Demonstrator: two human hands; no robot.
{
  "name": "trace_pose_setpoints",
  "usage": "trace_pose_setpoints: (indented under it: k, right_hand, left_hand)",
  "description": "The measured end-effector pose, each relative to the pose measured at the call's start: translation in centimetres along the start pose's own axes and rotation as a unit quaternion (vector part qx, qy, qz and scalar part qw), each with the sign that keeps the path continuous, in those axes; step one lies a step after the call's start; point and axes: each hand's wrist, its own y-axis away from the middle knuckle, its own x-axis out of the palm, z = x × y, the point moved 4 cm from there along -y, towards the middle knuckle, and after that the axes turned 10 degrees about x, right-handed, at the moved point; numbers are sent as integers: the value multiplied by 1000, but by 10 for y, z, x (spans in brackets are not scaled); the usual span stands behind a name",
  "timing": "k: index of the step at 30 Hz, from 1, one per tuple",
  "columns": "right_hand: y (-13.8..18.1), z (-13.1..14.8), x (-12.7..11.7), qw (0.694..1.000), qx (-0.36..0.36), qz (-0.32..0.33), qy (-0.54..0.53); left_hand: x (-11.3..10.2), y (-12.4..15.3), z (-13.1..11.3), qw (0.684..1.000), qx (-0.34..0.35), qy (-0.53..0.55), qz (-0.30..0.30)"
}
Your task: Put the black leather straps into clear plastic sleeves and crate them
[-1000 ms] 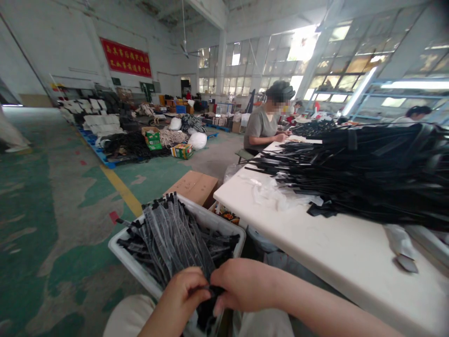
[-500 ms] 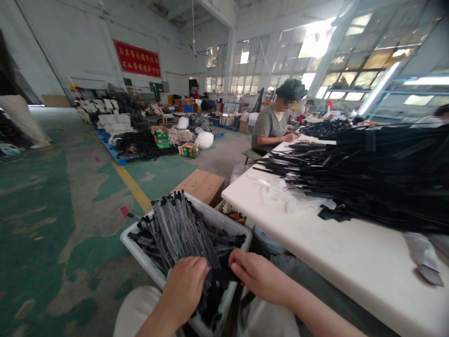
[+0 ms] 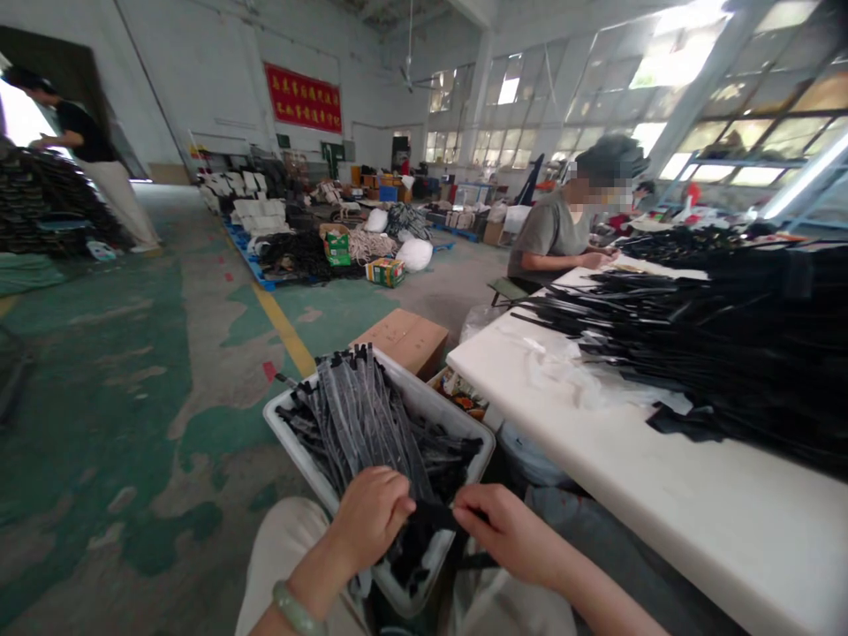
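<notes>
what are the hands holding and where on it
A black strip, pinched between the left hand and the right hand. Each grips one side of its near end, over the near edge of the white bin.

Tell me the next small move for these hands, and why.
Probably lift the black strap clear of the white bin: left hand and right hand both pinch it over the near rim, among the other straps.
</notes>
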Motion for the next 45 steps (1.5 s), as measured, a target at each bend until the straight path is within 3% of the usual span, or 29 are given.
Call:
trace_pose_setpoints:
  k: [5, 9, 14, 17, 25, 29, 32, 35, 39, 41, 45]
  right_hand:
    - [0, 12, 11, 1000, 7, -6, 28]
    - [0, 25, 25, 1000, -4, 0, -23]
    - [6, -4, 25, 996, 43, 67, -35]
    - [3, -18, 16, 997, 68, 34, -17]
    - [-16, 13, 23, 992, 18, 34, -117]
    - [-6, -6, 21, 985, 50, 121, -114]
    - [-5, -24, 14, 985, 97, 113, -91]
    - [-15, -22, 18, 989, 87, 78, -87]
    - [-19, -5, 28, 988, 63, 100, -97]
    - [-11, -4, 22, 985, 58, 133, -97]
    - [4, -16, -3, 981, 96, 160, -48]
  left_hand:
    - [4, -12, -22, 1000, 21, 4, 11]
    - [12, -18, -33, 1000, 12, 13, 19]
    - [3, -2, 3, 998, -62, -13, 24]
    - [0, 2, 16, 997, -68, -15, 41]
    - [15, -23, -33, 999, -30, 26, 37]
    - [11, -13, -2, 997, -74, 14, 35]
    - [10, -4, 23, 992, -120, -9, 35]
    - [17, -9, 10, 994, -102, 8, 37]
    - [25, -23, -21, 997, -53, 52, 31]
    - [21, -21, -16, 997, -50, 59, 26]
    - [12, -10, 18, 994, -95, 57, 6]
